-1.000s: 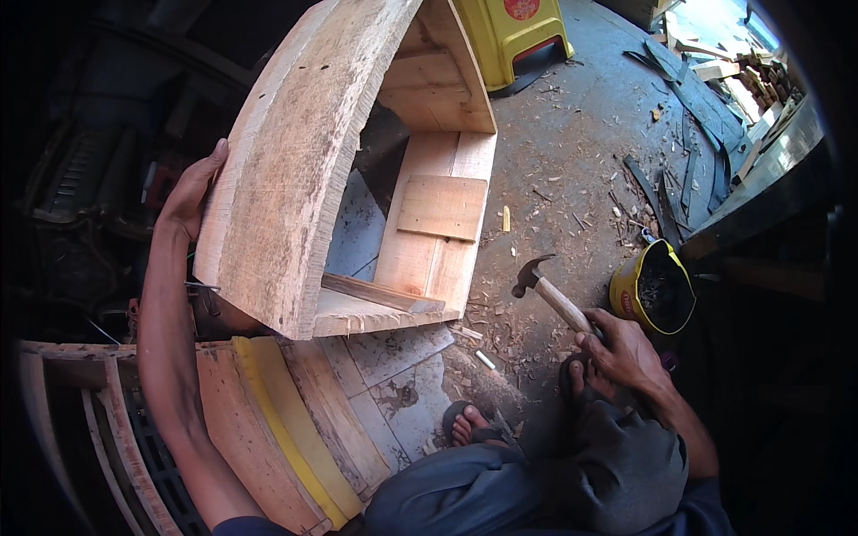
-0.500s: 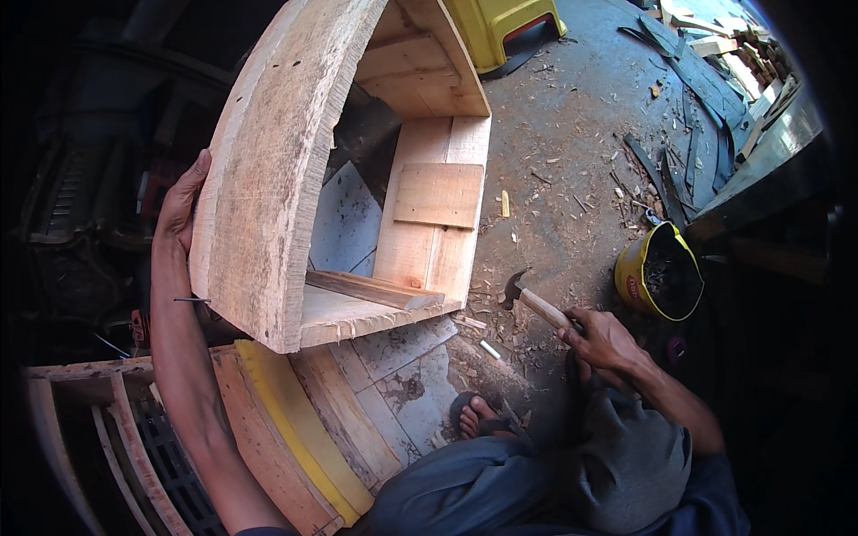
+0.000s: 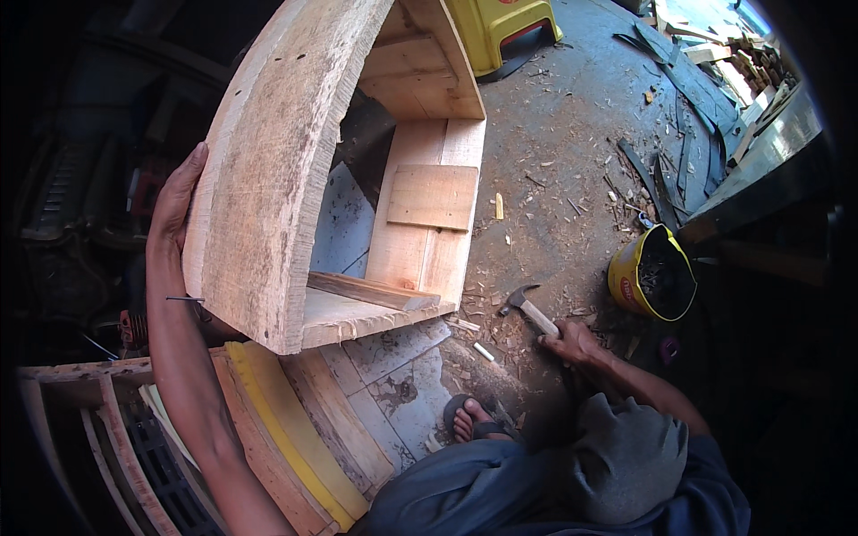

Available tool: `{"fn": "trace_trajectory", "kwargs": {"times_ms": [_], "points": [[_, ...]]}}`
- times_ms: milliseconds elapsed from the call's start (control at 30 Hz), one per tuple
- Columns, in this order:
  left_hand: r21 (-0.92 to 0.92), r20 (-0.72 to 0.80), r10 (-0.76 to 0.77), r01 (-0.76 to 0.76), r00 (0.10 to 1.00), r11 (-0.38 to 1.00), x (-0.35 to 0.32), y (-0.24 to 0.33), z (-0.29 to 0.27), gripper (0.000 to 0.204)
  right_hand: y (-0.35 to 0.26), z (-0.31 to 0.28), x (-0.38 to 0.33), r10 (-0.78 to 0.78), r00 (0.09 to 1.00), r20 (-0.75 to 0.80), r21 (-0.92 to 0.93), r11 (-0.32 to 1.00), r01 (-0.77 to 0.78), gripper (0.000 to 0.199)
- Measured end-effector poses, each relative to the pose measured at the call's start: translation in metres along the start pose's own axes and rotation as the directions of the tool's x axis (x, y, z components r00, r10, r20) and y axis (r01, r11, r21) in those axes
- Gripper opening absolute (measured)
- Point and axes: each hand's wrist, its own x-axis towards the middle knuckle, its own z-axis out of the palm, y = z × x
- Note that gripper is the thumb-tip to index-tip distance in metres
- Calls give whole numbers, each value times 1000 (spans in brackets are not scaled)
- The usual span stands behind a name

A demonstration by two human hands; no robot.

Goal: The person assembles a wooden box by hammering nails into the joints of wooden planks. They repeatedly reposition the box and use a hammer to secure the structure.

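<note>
We see a red label [image 3: 627, 290] on the yellow bucket [image 3: 624, 261], right side, lettering too small to read. Sliver of red marking [image 3: 507, 2] on the far yellow stool [image 3: 483, 43]; we can't read it.

Wood chips [image 3: 499, 206] and splinters litter the stained floor [image 3: 563, 143] of what appears to be a woodworking shop. A hammer [image 3: 536, 314] in a person's right hand [image 3: 576, 344] and a box [image 3: 259, 170] of rough-sawn planks, a nail [image 3: 183, 298] jutting at its side, mark the trade. Scrap wood [image 3: 760, 76] lies heaped in bright light at the far right, near dark strips [image 3: 648, 174] strewn across the ground. A yellow bucket [image 3: 624, 279] holds dark bits too small to make out, while deep shadow cloaks the left side.
</note>
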Motion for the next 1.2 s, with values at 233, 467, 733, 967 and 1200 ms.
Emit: {"fn": "trace_trajectory", "kwargs": {"times_ms": [233, 467, 733, 967, 1200], "points": [[22, -34, -2, 2, 999, 1000, 1, 1, 1, 52, -15, -11, -7, 81, 992, 99, 134, 986, -94, 43], [39, -56, 25, -23, 998, 999, 3, -2, 0, 51, -16, -11, -8, 91, 991, 103, 178, 978, -108, 42], [86, -66, 49, -43, 997, 995, 2, -2, -2, 54, -20, -13, -11, 88, 990, 111, 174, 979, -106, 42], [97, -69, 74, -67, 995, 993, 0, -2, 2, 55, -19, -11, -9, 96, 991, 94, 139, 984, -108, 43], [115, -54, 96, -89, 994, 989, 15, -8, 2, 53, -16, -14, -11, 106, 991, 86, 174, 977, -120, 45]]}}
